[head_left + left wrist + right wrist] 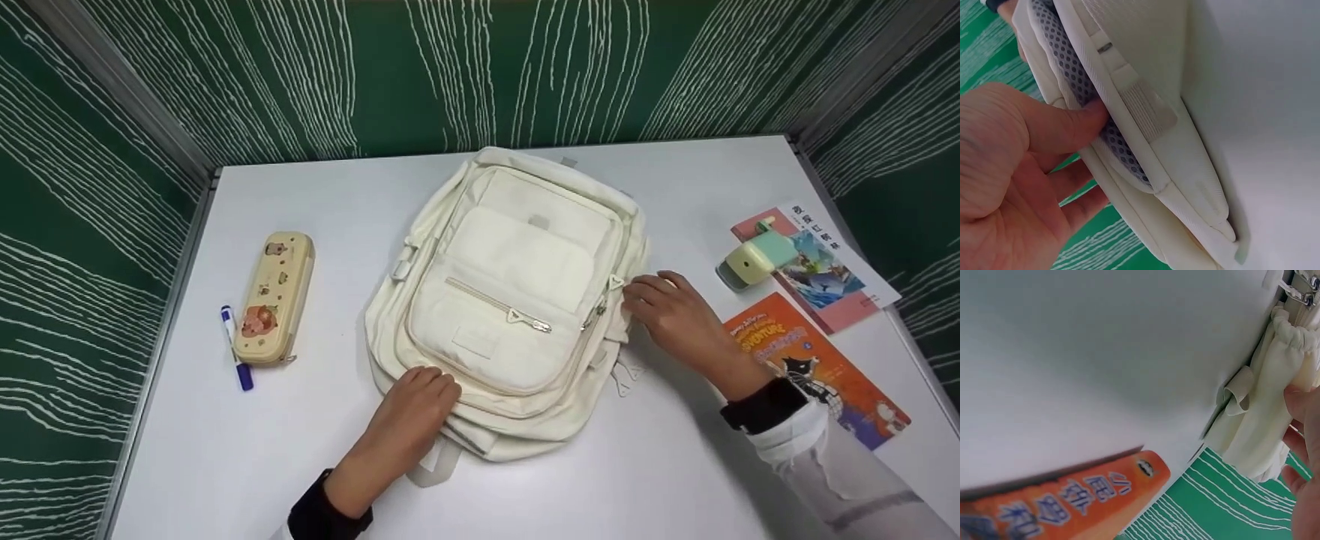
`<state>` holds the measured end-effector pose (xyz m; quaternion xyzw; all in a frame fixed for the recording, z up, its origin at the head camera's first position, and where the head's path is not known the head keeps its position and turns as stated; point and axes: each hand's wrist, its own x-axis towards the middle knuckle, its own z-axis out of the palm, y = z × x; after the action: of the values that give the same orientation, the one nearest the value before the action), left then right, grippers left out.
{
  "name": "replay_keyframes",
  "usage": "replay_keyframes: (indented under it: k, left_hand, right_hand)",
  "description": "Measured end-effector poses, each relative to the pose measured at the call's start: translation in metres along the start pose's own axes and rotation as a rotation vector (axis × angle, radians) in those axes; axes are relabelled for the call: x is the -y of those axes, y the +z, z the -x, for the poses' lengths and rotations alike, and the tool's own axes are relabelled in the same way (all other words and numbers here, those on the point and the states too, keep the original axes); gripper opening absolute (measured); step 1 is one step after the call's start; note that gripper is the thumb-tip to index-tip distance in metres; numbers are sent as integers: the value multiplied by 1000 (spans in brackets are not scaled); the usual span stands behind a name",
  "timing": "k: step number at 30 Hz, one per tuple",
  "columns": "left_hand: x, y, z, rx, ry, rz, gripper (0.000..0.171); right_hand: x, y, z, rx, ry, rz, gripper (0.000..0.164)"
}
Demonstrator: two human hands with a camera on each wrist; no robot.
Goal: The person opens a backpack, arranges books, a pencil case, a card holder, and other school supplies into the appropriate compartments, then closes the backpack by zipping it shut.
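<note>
Black bands ring both wrists closest to the head camera, a pale sleeve running back from the right one; at the left of the white table, a blue-and-white marker lies just beside a cream pencil case printed with small cartoon figures; next, the left hand pinches the lower edge of a cream backpack, its thumb on grey mesh padding and other fingers behind, as the left wrist view shows; the backpack lies front side up in the middle of the table, slightly askew, a zip crossing its front pocket and a grey strap loop showing past its near edge; the right hand grips its right side, thumb against a gathered side pocket and fingers curled; farther right, a mint-and-yellow crank sharpener overlaps a pink-and-white book; nearer, an orange book lies partly hidden by the right forearm; green walls with white lines stand around the table.
</note>
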<state>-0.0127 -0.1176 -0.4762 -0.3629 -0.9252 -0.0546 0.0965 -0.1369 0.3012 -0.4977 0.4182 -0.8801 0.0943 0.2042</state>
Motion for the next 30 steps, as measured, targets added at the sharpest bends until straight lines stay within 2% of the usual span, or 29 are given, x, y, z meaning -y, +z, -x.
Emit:
replay_keyframes:
  k: [6,12,20,30]
  left_hand:
    - [13,-1,-4,-7,-9,-59,35]
    - [24,-3,-7,-16,-8,-57,32]
    - [39,-8,-17,66,-40,-55,30]
    - [53,-11,-26,113,-57,-42,40]
  right_hand:
    - [10,-5,7,23,4,1,24]
    - [22,-10,9,45,-5,-5,19]
    - [32,-15,6,12,-44,-33,14]
    - [47,-17,7,-10,-55,-50,15]
